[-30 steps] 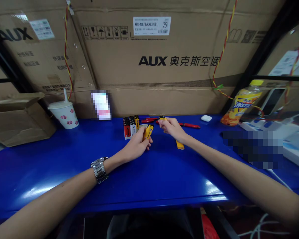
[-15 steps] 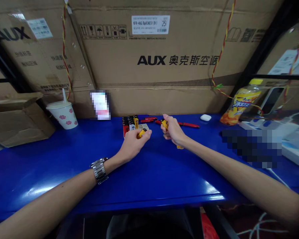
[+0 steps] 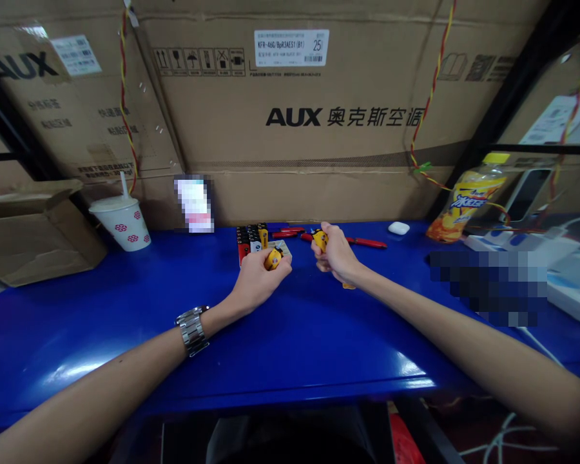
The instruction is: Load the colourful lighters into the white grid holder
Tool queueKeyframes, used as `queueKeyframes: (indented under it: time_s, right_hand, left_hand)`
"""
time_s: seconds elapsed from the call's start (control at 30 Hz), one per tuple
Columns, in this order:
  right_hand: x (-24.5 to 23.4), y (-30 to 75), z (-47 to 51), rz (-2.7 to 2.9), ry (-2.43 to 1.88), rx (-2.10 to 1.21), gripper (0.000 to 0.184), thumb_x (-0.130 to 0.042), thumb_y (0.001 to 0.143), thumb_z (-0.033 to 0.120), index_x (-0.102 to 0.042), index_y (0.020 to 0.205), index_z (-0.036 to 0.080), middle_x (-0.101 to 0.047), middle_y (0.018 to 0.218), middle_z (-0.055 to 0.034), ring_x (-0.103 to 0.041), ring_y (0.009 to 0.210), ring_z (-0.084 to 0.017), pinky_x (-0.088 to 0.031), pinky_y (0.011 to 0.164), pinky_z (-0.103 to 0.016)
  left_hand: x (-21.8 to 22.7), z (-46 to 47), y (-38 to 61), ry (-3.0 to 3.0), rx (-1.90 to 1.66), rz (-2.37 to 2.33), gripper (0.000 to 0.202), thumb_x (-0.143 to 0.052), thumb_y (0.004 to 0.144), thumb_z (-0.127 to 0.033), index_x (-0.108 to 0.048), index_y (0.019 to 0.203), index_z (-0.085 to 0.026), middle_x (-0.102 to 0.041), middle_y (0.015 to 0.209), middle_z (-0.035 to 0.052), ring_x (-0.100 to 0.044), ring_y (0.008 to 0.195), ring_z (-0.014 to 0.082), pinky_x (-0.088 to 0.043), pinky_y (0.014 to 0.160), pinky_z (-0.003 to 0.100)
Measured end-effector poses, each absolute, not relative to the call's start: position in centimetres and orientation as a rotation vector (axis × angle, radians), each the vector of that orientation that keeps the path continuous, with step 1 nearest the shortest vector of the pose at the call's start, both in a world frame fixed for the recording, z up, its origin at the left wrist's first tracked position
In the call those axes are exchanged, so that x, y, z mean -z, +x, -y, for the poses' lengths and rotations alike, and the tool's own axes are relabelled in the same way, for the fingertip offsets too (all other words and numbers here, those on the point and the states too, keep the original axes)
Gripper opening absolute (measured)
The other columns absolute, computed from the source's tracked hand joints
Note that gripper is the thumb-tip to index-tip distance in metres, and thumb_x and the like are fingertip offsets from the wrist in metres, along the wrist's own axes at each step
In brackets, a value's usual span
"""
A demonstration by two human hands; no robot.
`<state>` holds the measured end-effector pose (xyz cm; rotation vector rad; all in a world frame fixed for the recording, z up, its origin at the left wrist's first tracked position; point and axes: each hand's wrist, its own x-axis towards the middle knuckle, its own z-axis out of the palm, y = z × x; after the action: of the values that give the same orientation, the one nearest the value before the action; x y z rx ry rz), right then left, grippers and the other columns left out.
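In the head view, a yellow lighter is held by the left hand, fingers curled around it and almost no gap left. A second yellow lighter is gripped in the right hand, to the right, with the fingers folded into a fist. Both are held above the blue table, near the upright lighters at the far side.

Should either thumb slip, a lighter could be dropped; if the left hand were swung farther, the upright lighters could be knocked over. If sparked, a finger could be burned. Beside the right-hand lighter's top a small bluish spot is seen; whether it is flame cannot be told. Both lighter bodies are mostly hidden by fingers, a yellow piece is largely covered by the right wrist, and the phone screen is pixelated.
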<state>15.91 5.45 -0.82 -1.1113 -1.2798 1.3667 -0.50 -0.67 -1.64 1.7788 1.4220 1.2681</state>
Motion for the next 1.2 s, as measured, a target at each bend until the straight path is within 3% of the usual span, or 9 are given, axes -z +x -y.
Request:
queueKeyframes:
  time_s: [0.13, 0.2, 0.37, 0.5, 0.77, 0.9, 1.03, 1.1, 1.2]
  right_hand:
    - [0.8, 16.0, -5.4, 1.347, -1.033, -1.447, 0.055, -0.016, 0.092, 0.059, -0.037, 0.058, 0.022, -0.024, 0.036, 0.0074, -0.015, 0.029, -0.006, -0.013, 0.032, -0.021]
    - [0.8, 16.0, -5.5, 1.413, -0.969, -1.44, 0.053, -0.021, 0.09, 0.064, -0.042, 0.067, 0.022, -0.03, 0.038, 0.0078, -0.016, 0.03, -0.006, -0.014, 0.032, -0.02]
    - [0.6, 15.7, -6.4, 1.71, -0.828, -1.06, 0.029, -0.049, 0.087, 0.051, -0.046, 0.085, 0.023, -0.05, 0.059, 0.0047, -0.04, 0.045, -0.009, -0.031, 0.041, -0.02]
    - [0.3, 14.5, -7.9, 1.917, -0.716, -0.714, 0.031, -0.052, 0.087, 0.048, -0.057, 0.079, 0.018, -0.047, 0.063, 0.0025, -0.042, 0.057, -0.01, -0.035, 0.052, -0.024]
    - [2.1, 11.4, -10.9, 2.002, -0.646, -0.885, 0.025, -0.055, 0.087, 0.039, -0.06, 0.092, 0.016, -0.06, 0.068, -0.0013, -0.056, 0.059, -0.013, -0.045, 0.057, -0.027]
    - [2.2, 11.2, -11.0, 2.272, -0.749, -0.51, 0.023, -0.05, 0.091, 0.033, -0.06, 0.082, 0.015, -0.06, 0.064, -0.001, -0.051, 0.057, -0.011, -0.037, 0.056, -0.025]
    - [1.1, 11.8, -10.5, 2.437, -0.852, -0.123, 0.031, -0.054, 0.089, 0.037, -0.059, 0.067, 0.016, -0.057, 0.062, -0.0013, -0.043, 0.055, -0.01, -0.028, 0.055, -0.026]
    - [0.5, 12.3, -9.9, 2.404, -0.832, -0.175, 0.04, -0.048, 0.092, 0.041, -0.057, 0.062, 0.016, -0.055, 0.059, -0.0008, -0.041, 0.053, -0.009, -0.028, 0.055, -0.025]
    - [-0.3, 13.4, -8.8, 2.266, -0.773, -0.521, 0.05, -0.038, 0.094, 0.049, -0.057, 0.062, 0.016, -0.052, 0.053, 0.0005, -0.044, 0.049, -0.009, -0.033, 0.054, -0.024]
  left_hand:
    - [1.5, 0.8, -0.5, 1.802, -1.24, -1.442, 0.033, -0.057, 0.074, -0.043, -0.04, 0.058, -0.02, -0.035, 0.048, -0.0065, -0.033, 0.042, 0.0072, -0.025, 0.041, 0.022]
    - [1.5, 0.8, -0.5, 1.807, -1.252, -1.445, 0.029, -0.061, 0.07, -0.038, -0.041, 0.061, -0.02, -0.04, 0.052, -0.0061, -0.036, 0.045, 0.0075, -0.028, 0.043, 0.022]
    - [1.8, 0.9, -0.5, 1.976, -1.184, -1.37, 0.022, -0.058, 0.067, -0.025, -0.038, 0.06, -0.02, -0.04, 0.054, -0.0068, -0.033, 0.05, 0.0074, -0.029, 0.047, 0.022]
    - [1.8, 1.3, -0.4, 2.178, -1.046, -1.22, 0.025, -0.054, 0.069, -0.021, -0.032, 0.058, -0.02, -0.037, 0.053, -0.0068, -0.031, 0.05, 0.0074, -0.026, 0.048, 0.022]
    - [1.9, 1.6, -0.3, 2.303, -0.991, -1.189, 0.025, -0.053, 0.072, -0.019, -0.031, 0.06, -0.021, -0.035, 0.053, -0.0071, -0.028, 0.048, 0.0075, -0.024, 0.047, 0.024]
    - [2.0, 1.5, -0.3, 2.319, -0.963, -1.213, 0.025, -0.053, 0.073, -0.019, -0.031, 0.061, -0.021, -0.035, 0.053, -0.0069, -0.03, 0.048, 0.0079, -0.024, 0.047, 0.024]
    - [2.0, 1.5, -0.2, 2.321, -0.967, -1.229, 0.024, -0.053, 0.074, -0.02, -0.032, 0.062, -0.02, -0.037, 0.054, -0.0064, -0.033, 0.049, 0.0084, -0.025, 0.049, 0.024]
    - [2.0, 1.4, -0.2, 2.303, -0.994, -1.272, 0.027, -0.053, 0.076, -0.023, -0.031, 0.062, -0.021, -0.035, 0.054, -0.0069, -0.031, 0.049, 0.0082, -0.024, 0.048, 0.024]
    - [2.0, 1.2, -0.3, 2.246, -1.047, -1.407, 0.026, -0.053, 0.078, -0.026, -0.031, 0.064, -0.021, -0.036, 0.054, -0.0072, -0.031, 0.048, 0.0085, -0.025, 0.049, 0.025]
